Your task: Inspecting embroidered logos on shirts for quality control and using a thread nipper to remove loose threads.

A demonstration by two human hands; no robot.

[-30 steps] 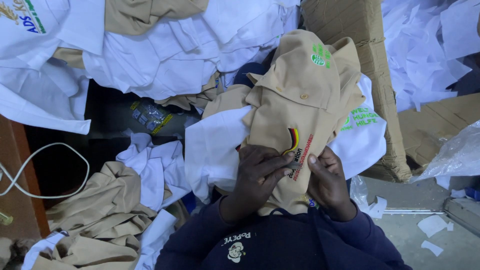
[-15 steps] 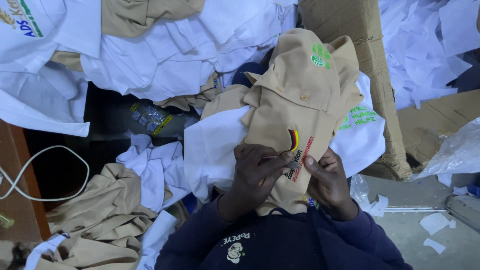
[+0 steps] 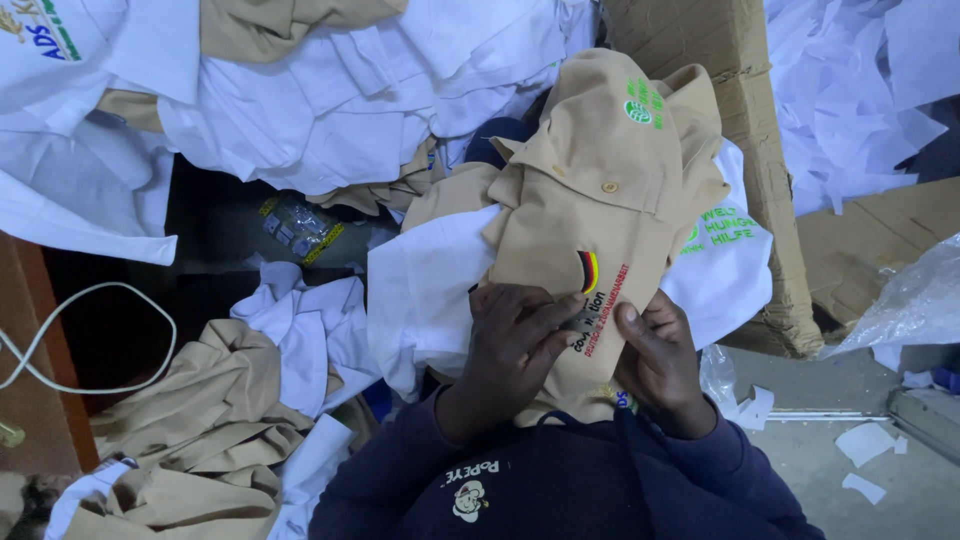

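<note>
A tan shirt [image 3: 590, 200] with a button, a green emblem and a small striped patch lies folded on my lap over a white shirt [image 3: 425, 290]. My left hand [image 3: 510, 345] lies flat on the shirt's lower part, fingers pressing beside the printed patch. My right hand [image 3: 655, 360] grips the same lower edge, thumb on top of the cloth. Dark blue sleeves cover both forearms.
Heaps of white and tan garments [image 3: 330, 90] fill the top and left. More tan cloth [image 3: 200, 400] lies at lower left by a white cable [image 3: 90, 340]. A cardboard box [image 3: 740, 130] stands to the right, with paper scraps [image 3: 860, 90], a clear plastic bag [image 3: 915, 300] and grey floor [image 3: 830, 480].
My left hand's fingers have shifted slightly on the printed patch. The shirt and my right hand stay nearly in place.
</note>
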